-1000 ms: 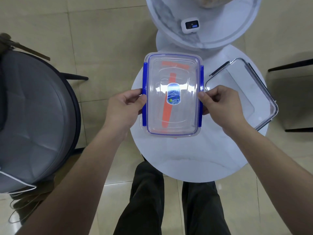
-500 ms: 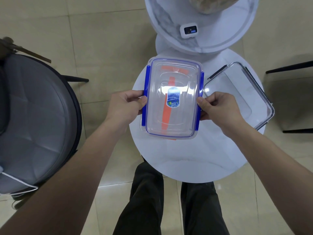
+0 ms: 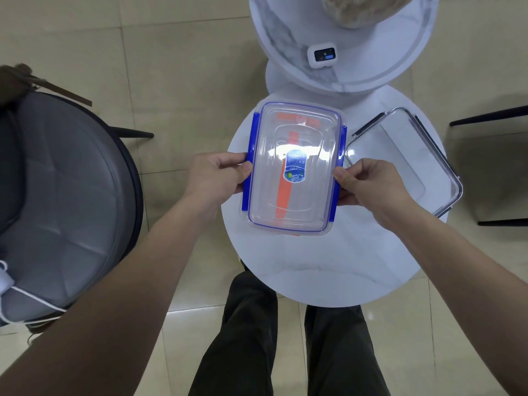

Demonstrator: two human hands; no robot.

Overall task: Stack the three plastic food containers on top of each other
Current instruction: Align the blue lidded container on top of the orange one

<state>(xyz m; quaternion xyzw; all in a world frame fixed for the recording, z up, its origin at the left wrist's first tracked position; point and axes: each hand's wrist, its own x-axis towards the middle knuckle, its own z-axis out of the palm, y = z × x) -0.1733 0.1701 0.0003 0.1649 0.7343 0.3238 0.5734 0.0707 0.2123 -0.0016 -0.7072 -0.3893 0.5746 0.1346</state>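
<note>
A clear plastic container with blue side clips (image 3: 308,138) and a blue label on its lid is over the left part of the round white table (image 3: 328,267). Orange parts show through it from below, which looks like a second container underneath. My left hand (image 3: 217,181) grips its left clip and my right hand (image 3: 368,181) grips its right clip. A larger clear container with grey clips (image 3: 405,158) lies on the table to the right, apart from the one I hold.
A second round marble table (image 3: 285,38) stands beyond, holding a small white device (image 3: 322,56) and a beige object at the top edge. A grey padded chair (image 3: 57,201) is at the left. Dark chair legs (image 3: 491,115) are at the right. My legs are below the table.
The blue-clipped container, still held by both hands, has shifted only slightly in the view. The camera has tilted a little. The grey-clipped container has not moved.
</note>
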